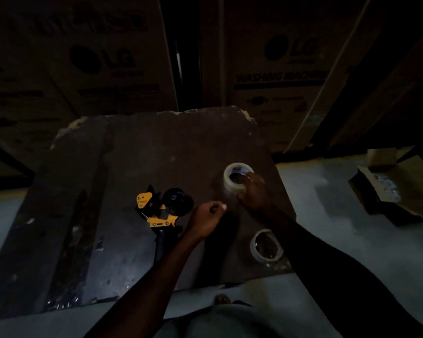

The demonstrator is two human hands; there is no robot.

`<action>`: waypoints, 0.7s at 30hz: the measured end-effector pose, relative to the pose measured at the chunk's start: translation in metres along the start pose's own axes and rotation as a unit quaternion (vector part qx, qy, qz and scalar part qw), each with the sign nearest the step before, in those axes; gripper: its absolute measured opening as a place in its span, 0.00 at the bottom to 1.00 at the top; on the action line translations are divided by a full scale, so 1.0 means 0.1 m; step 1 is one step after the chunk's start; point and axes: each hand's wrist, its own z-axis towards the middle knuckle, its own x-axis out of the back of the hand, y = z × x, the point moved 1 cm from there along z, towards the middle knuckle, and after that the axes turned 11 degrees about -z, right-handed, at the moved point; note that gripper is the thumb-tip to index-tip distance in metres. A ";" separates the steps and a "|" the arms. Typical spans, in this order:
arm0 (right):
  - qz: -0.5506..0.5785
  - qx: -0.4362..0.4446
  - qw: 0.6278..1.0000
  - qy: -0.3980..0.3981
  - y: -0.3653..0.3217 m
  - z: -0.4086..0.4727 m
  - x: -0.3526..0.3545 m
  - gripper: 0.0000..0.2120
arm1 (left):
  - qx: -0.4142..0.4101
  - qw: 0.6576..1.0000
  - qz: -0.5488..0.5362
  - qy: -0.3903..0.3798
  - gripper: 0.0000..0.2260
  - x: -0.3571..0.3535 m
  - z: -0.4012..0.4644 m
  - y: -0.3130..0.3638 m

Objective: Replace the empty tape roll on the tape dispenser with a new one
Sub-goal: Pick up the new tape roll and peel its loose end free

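Observation:
A yellow and black tape dispenser [160, 208] lies on a dark board [137, 172], its black wheel bare and its handle pointing toward me. My left hand [206, 219] hovers just right of the wheel, fingers curled shut with nothing visible in them. A full roll of clear tape [237, 178] lies flat farther right, and my right hand [254, 191] grips its near right edge, one finger over the rim. A thin, empty roll [266, 245] lies flat near the board's front right corner, under my right forearm.
The scene is very dim. Large cardboard appliance boxes [279, 69] stand behind the board. An open cardboard box [388, 186] sits on the pale floor [327, 215] to the right. The board has worn edges and scuffed patches at left.

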 end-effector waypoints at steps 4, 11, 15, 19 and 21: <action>-0.066 0.044 0.996 -0.034 0.00 0.18 0.01 0.27 | 0.005 1.000 0.010 0.017 0.08 0.04 0.04 0.01; -0.066 0.029 0.995 -0.072 0.06 0.34 -0.05 0.28 | 0.013 0.999 0.001 0.050 0.12 0.11 0.04 0.05; 0.171 -0.071 0.981 -0.059 -0.25 0.31 0.17 0.18 | 0.011 0.998 -0.034 0.060 0.14 0.16 0.04 0.10; 0.370 -0.162 0.914 -0.035 -0.62 0.10 0.42 0.15 | -0.009 0.997 -0.046 0.053 0.18 0.26 0.03 0.22; 0.432 -0.193 0.880 -0.038 -0.78 -0.01 0.54 0.19 | -0.047 0.997 -0.055 0.040 0.15 0.35 -0.01 0.32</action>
